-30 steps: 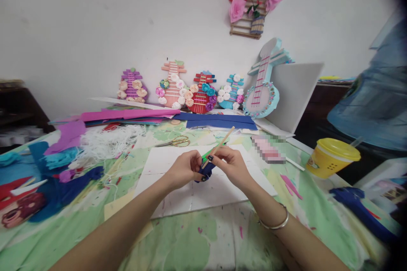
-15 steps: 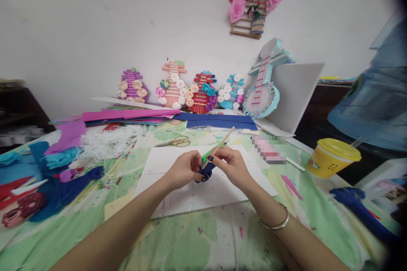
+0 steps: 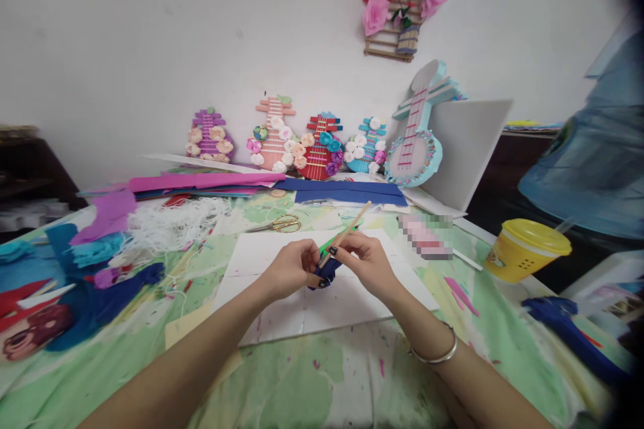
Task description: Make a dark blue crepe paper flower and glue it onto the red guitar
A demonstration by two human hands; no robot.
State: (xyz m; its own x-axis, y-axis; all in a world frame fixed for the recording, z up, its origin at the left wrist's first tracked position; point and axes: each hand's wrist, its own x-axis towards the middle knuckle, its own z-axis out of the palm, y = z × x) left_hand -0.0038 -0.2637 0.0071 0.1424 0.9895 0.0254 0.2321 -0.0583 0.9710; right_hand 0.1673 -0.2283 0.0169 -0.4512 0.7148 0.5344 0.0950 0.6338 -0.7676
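Nothing is visibly moved since earlier: above the white board point(image 3: 272, 316), the wooden stick point(image 3: 359, 218) is pinched by the right hand point(image 3: 373, 268), slanting away rightward from the blue piece point(image 3: 329, 269) gripped by the left hand point(image 3: 289, 271), fingers curled.

two hands point(image 3: 292, 271), one stick point(image 3: 356, 220), five lute shapes point(image 3: 318, 161)

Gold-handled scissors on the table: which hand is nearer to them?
Left. The left hand is just on the near side of the scissors, apart from them; the right hand is farther off, to the right, pinching a thin stick.
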